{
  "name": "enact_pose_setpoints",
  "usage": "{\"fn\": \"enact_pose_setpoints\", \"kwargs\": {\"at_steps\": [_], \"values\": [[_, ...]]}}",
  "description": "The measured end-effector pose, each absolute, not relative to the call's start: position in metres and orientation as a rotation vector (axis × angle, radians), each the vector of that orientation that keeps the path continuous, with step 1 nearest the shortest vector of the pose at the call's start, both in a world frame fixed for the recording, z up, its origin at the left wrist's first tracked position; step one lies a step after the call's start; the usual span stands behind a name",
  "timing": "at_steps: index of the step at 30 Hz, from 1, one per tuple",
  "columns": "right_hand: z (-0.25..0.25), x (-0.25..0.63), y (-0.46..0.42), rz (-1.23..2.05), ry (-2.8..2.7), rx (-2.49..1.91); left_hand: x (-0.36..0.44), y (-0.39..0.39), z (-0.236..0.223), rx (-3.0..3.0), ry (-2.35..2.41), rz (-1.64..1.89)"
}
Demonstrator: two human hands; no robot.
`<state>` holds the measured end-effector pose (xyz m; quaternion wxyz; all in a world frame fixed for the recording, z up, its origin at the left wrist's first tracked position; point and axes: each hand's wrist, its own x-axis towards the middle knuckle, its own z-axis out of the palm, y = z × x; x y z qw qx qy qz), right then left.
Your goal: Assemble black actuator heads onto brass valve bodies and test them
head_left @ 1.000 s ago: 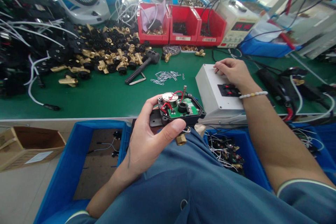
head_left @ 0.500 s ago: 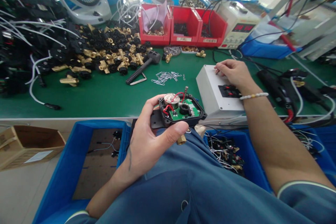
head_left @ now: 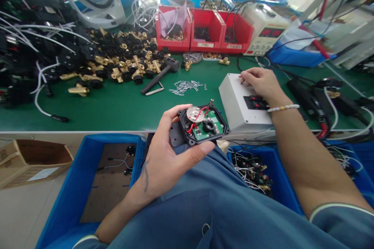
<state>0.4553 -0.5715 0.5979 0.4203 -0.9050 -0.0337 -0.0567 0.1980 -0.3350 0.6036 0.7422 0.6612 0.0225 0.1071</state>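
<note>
My left hand (head_left: 168,155) is wrapped round an open black valve actuator housing (head_left: 183,132), held over my lap at the bench edge. Inside it show a green circuit board (head_left: 214,118), a round silver motor (head_left: 194,114) and red wires. The housing's open face is tilted towards me. On the bench to the right sits a light grey control box (head_left: 233,101) with a black panel on its top. My right hand (head_left: 258,81) rests over that box, fingertips pinched together at its far edge; whatever they grip is mostly hidden.
Brass valve fittings (head_left: 137,64) are heaped at the back left, near a hammer (head_left: 160,76) and loose wire clips (head_left: 185,86). Red bins (head_left: 204,42) and a power supply (head_left: 265,31) stand behind. Blue crates (head_left: 87,179) flank my legs below the bench.
My left hand has tipped the actuator housing, so more of its inside faces me and the brass fitting below is hidden. My right hand stays on the control box.
</note>
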Motion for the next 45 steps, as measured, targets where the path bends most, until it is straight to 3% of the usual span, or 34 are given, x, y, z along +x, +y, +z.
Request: {"fn": "enact_pose_setpoints", "kwargs": {"at_steps": [11,45], "values": [[0.596,0.457,-0.574,-0.155,-0.109,-2.306,0.217,-0.342,0.593,0.817,0.225,0.026],[0.586,0.472,-0.585,-0.215,-0.202,-2.314,0.218,-0.337,0.607,0.648,0.348,-0.041]]}}
